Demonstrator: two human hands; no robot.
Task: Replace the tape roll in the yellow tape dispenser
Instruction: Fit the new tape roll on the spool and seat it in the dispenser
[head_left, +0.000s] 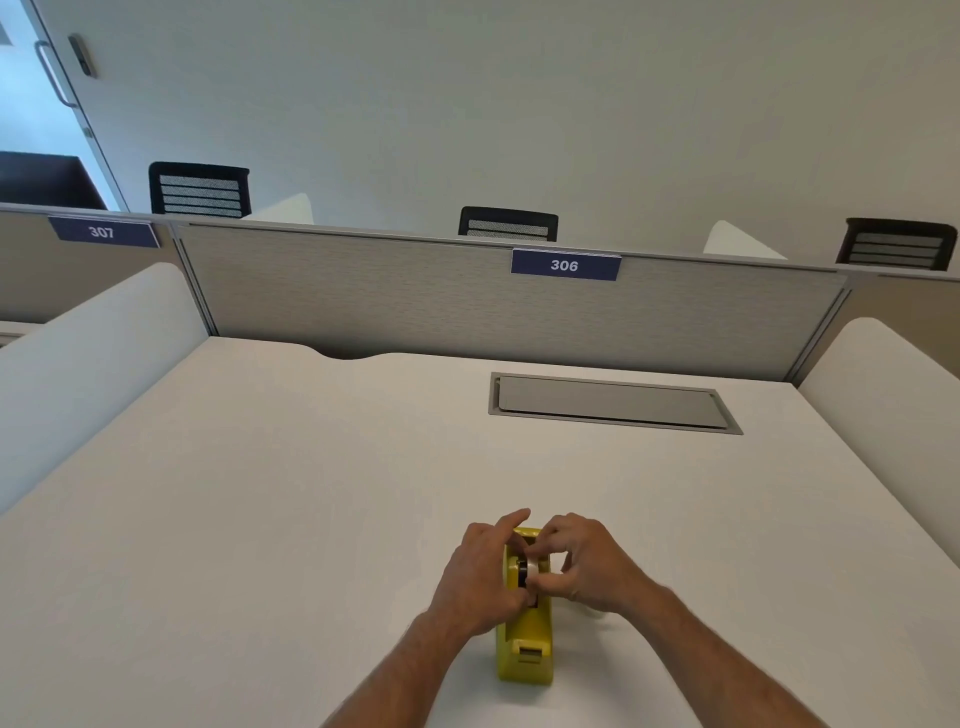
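Observation:
The yellow tape dispenser (525, 644) stands on the white desk (291, 499), cutter end toward me. A tape roll (531, 567) on a black core sits in its cradle, partly hidden by fingers. My left hand (480, 569) wraps the dispenser's left side, index finger stretched over the top. My right hand (584, 564) pinches the roll from the right with thumb and fingertips. A pale object (592, 609) lies under my right wrist, mostly hidden.
A grey cable-hatch lid (613, 402) is set into the desk at the back right. A grey partition (441, 306) with a "306" label closes the far edge. White side dividers (88, 364) flank the desk. Black chairs stand beyond.

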